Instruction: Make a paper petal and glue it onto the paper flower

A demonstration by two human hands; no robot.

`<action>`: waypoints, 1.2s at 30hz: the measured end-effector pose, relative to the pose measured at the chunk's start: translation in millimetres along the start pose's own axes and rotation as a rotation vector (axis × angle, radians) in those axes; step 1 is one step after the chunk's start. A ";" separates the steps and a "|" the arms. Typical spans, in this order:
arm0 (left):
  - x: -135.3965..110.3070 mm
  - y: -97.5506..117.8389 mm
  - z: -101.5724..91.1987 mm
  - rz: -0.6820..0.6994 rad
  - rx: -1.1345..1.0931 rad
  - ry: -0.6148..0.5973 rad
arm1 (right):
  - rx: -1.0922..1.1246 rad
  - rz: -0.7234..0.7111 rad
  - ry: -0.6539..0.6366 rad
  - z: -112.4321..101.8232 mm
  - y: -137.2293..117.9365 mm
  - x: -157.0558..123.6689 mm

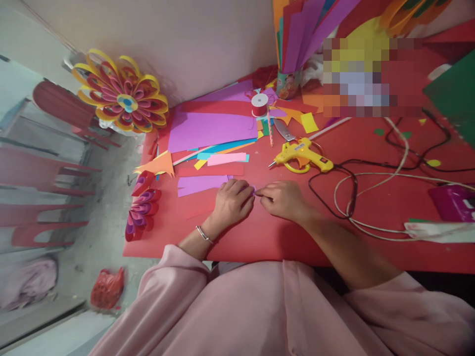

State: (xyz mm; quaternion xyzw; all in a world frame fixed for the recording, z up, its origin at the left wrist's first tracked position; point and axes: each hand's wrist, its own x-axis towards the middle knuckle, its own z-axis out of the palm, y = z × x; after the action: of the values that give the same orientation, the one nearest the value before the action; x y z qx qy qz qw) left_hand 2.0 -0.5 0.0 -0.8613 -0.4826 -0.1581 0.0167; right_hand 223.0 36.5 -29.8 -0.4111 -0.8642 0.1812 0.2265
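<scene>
My left hand (230, 201) and my right hand (284, 199) meet on the red table (260, 237), fingertips pinched together on a small purple paper piece (252, 189). Most of that piece is hidden under the fingers. A metal bangle sits on my left wrist. Purple paper strips (200, 184) lie just left of my left hand. A yellow glue gun (302, 155) rests a little beyond my right hand, its black cord (345, 183) looping to the right.
Sheets of purple, red, blue and pink paper (211, 128) are spread at the back left. A red ribbon spool (259, 104), scissors (284, 129) and a cup of paper rolls (287, 81) stand behind. Rolled paper flowers (143, 207) sit at the table's left edge; white cable (371, 190) coils right.
</scene>
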 end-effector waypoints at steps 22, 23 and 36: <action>-0.2 -0.2 -0.4 -0.006 -0.012 -0.005 | -0.001 0.016 -0.029 -1.7 -0.6 1.0; -0.3 -0.3 -0.2 -0.007 -0.015 -0.005 | -0.001 0.016 -0.029 -1.5 -0.6 1.0; 0.1 -0.3 -0.9 -0.013 -0.016 -0.027 | 0.016 0.015 -0.023 -3.2 -1.0 1.4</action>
State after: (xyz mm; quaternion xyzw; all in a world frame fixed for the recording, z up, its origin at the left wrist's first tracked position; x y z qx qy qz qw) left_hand 1.5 -0.4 0.9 -0.8602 -0.4872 -0.1505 0.0020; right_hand 223.2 37.3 -26.4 -0.4135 -0.8623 0.1944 0.2185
